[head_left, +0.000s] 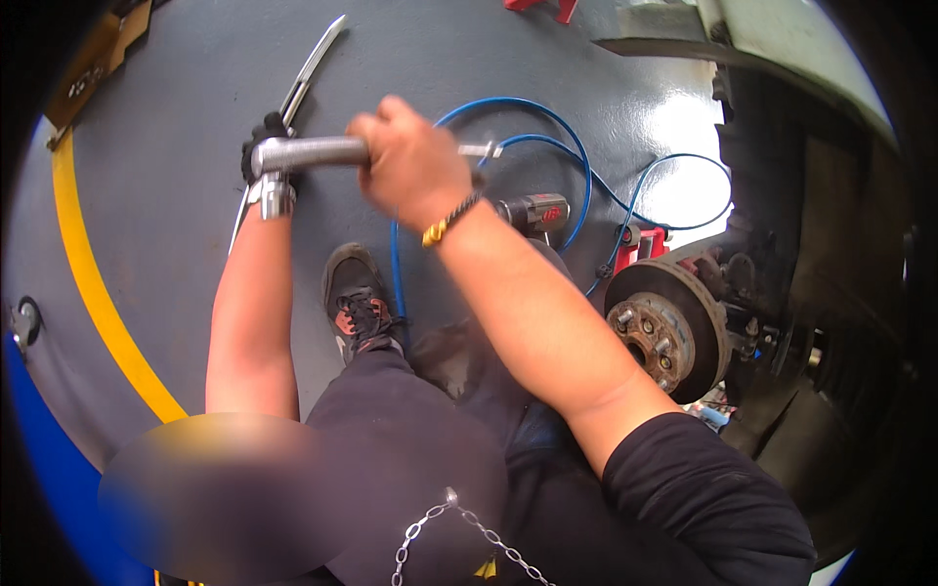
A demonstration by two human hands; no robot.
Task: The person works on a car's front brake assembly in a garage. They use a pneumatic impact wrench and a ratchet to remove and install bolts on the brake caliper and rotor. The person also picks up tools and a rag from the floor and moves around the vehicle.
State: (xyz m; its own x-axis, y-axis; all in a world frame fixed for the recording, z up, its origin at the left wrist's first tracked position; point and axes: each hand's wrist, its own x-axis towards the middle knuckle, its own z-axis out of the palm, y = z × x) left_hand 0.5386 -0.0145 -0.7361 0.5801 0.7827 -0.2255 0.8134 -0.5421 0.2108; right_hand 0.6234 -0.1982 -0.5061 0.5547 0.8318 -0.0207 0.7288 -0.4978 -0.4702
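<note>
My left hand (262, 146), in a black glove, is closed around a long silver metal bar (315, 61) that slants out beyond both sides of the fist. In my bare right hand (410, 161) is a silver ratchet-like tool (318, 153), held level with its head pointing left over the gloved hand. From that head a chrome socket (277, 200) points down toward my left wrist. The right fingers wrap the tool's body and are slightly blurred. A fitting (481, 149) shows past the right hand, beside a blue air hose (508, 102); whether they join I cannot tell.
An impact wrench (537, 211) lies right of my right wrist. At the right, a brake disc and hub (660, 337) sit by a red stand (640, 248) under a vehicle. My shoe (354, 298) is on the grey floor, right of a yellow line (93, 273). A cardboard box (93, 63) stands far left.
</note>
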